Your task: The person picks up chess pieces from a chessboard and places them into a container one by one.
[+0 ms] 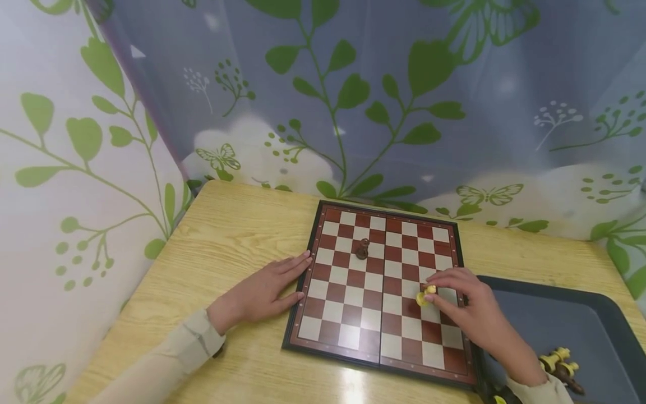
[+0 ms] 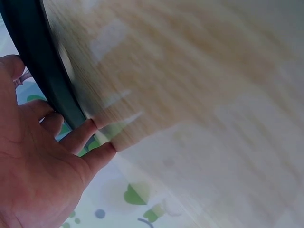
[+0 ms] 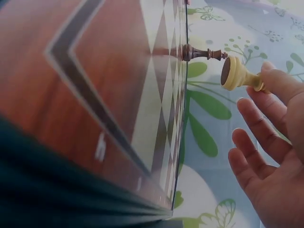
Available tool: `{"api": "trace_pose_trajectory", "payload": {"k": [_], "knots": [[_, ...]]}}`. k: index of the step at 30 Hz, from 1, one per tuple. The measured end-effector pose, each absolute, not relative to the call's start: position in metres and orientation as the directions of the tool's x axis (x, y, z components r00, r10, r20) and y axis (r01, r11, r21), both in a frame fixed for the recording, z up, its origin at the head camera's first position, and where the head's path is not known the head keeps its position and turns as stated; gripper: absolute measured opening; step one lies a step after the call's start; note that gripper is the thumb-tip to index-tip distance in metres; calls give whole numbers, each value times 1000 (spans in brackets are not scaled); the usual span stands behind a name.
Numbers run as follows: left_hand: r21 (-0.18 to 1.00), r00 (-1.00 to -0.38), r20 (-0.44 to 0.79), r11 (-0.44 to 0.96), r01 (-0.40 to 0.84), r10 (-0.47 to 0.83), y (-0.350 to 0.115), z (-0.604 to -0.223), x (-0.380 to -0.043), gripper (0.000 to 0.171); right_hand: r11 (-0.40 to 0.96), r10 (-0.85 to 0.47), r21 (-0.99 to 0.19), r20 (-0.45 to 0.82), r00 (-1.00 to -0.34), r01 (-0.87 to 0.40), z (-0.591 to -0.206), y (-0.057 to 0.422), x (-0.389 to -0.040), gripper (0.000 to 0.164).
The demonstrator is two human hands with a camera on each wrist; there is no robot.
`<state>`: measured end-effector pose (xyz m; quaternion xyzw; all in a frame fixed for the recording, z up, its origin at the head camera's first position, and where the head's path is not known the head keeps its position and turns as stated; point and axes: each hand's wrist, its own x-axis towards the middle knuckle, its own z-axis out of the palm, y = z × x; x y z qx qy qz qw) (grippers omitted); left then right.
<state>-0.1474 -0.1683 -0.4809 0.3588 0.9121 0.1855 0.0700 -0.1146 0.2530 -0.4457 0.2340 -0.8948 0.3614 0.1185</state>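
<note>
A red-and-white chessboard [image 1: 365, 282] lies on the wooden table, its fold line running from front to back. My left hand [image 1: 267, 290] rests flat on the table with its fingertips at the board's left edge. Between thumb and fingertips, my right hand [image 1: 474, 303] pinches a pale yellow chess piece [image 3: 235, 74] over the board's right half. The piece is tilted, its dark underside showing in the right wrist view and its top covered by the fingers. On the left half stands a dark brown chess piece [image 1: 361, 249] with a crown-like top.
A dark tray [image 1: 545, 314] stands right of the board, partly under the right forearm. Several yellow and brown chess pieces [image 1: 557, 357] lie in it. Behind the wooden table [image 1: 237, 224] hangs a leaf-patterned cloth [image 1: 242, 146].
</note>
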Motion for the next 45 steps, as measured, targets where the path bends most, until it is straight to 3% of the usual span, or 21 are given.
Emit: {"api": "trace_pose_trajectory", "payload": {"k": [25, 32, 45], "knots": [[401, -742, -16, 684, 610, 671, -167, -481, -146, 68, 727, -221, -532, 418, -881, -435, -438, 287, -79, 33], [400, -744, -18, 687, 607, 668, -167, -481, -147, 69, 759, -145, -558, 357, -923, -335, -440, 297, -69, 27], [394, -749, -17, 693, 604, 663, -167, -483, -147, 69, 752, -74, -584, 387, -919, -306, -447, 316, -56, 32]]}}
